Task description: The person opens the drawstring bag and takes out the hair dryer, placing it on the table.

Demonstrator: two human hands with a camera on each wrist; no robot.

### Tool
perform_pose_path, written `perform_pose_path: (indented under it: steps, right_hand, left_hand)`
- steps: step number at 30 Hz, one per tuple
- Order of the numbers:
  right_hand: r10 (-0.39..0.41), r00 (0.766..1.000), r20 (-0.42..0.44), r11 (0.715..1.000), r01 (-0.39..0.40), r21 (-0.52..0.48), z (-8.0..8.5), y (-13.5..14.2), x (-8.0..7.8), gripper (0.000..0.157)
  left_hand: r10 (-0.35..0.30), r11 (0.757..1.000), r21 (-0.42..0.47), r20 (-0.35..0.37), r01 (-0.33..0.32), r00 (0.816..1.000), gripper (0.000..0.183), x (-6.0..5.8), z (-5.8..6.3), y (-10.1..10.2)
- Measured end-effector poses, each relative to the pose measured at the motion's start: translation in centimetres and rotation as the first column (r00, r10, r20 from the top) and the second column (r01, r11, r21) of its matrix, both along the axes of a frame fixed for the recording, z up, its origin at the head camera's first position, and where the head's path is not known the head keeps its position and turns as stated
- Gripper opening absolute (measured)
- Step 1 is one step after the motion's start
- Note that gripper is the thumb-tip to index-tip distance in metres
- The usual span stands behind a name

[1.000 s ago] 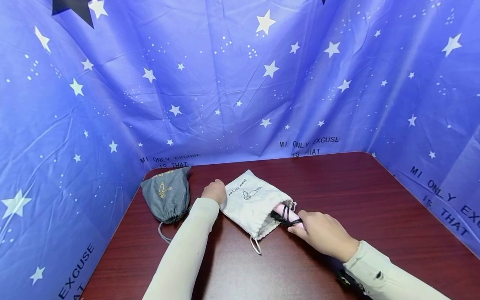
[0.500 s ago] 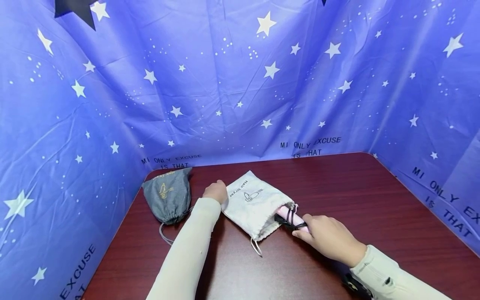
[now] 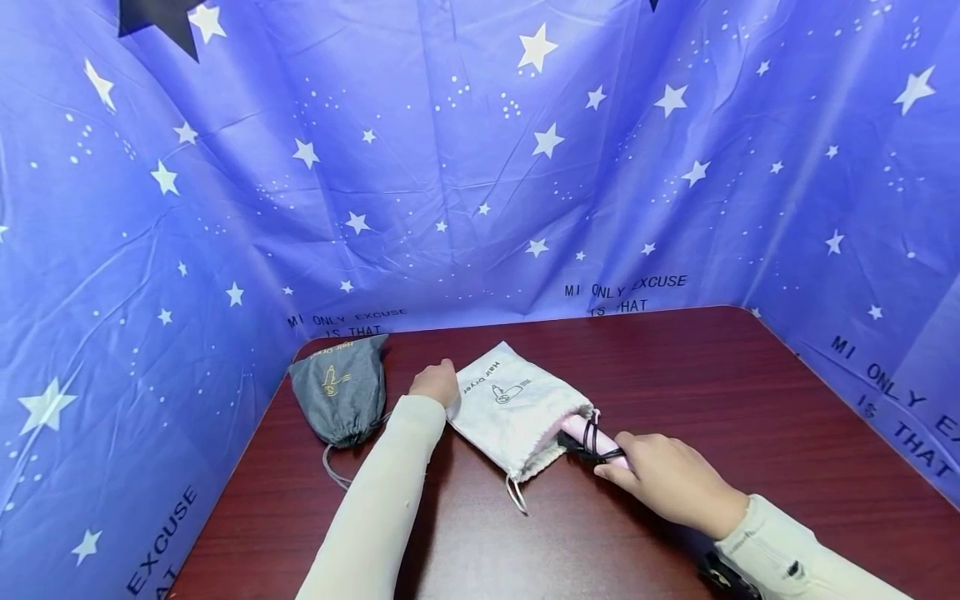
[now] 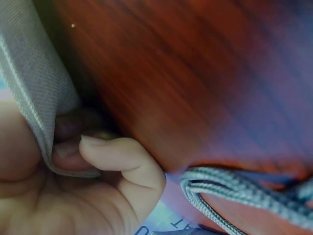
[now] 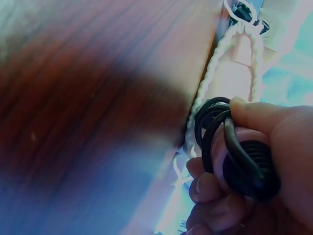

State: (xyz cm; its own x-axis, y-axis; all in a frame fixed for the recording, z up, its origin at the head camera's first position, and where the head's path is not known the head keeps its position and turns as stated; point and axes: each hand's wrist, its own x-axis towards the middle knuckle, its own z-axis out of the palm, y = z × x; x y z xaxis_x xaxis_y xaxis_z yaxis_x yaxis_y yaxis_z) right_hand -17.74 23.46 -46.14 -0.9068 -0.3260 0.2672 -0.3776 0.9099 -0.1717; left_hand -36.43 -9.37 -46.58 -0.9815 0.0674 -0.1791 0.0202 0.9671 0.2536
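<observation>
Handle (image 3: 606, 443) lies in right hand (image 3: 677, 480), protruding from white bag (image 3: 517, 421).

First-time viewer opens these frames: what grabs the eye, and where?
Probably the blue-violet backdrop with white stars, filling the head view behind the table. Next, mid-table, the white drawstring bag printed "Hair Dryer": the left hand grips its left edge, and the right hand holds a pink handle wrapped in black cord at its open mouth. A gray drawstring bag lies farther left.
</observation>
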Motion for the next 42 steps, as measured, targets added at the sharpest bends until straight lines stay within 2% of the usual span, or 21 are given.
perform_pose_path:
  steps: [7, 20, 26, 42]
  right_hand:
    - [-0.001, 1.000, 0.012, 1.000, 0.001, 0.004, 0.0, 0.3, 0.1, 0.039]
    - [0.012, 1.000, 0.013, 1.000, -0.012, 0.006, 0.0, 0.8, 0.3, 0.039]
    - [0.011, 1.000, 0.019, 1.000, -0.011, 0.009, 0.1, 1.0, 0.6, 0.037]
    - [0.035, 0.999, -0.029, 0.999, -0.035, 0.004, -0.4, 1.7, 0.9, 0.036]
  left_hand:
    - [0.000, 1.000, 0.006, -0.016, 0.001, 1.000, 0.052, -0.4, -0.3, 0.0]
    - [0.019, 1.000, 0.013, -0.033, -0.019, 0.999, 0.045, -0.4, -0.6, 0.0]
    - [0.020, 1.000, 0.011, -0.020, -0.020, 1.000, 0.050, -0.4, -0.5, 0.0]
    - [0.013, 1.000, -0.001, -0.021, -0.013, 1.000, 0.048, -0.3, -0.3, 0.1]
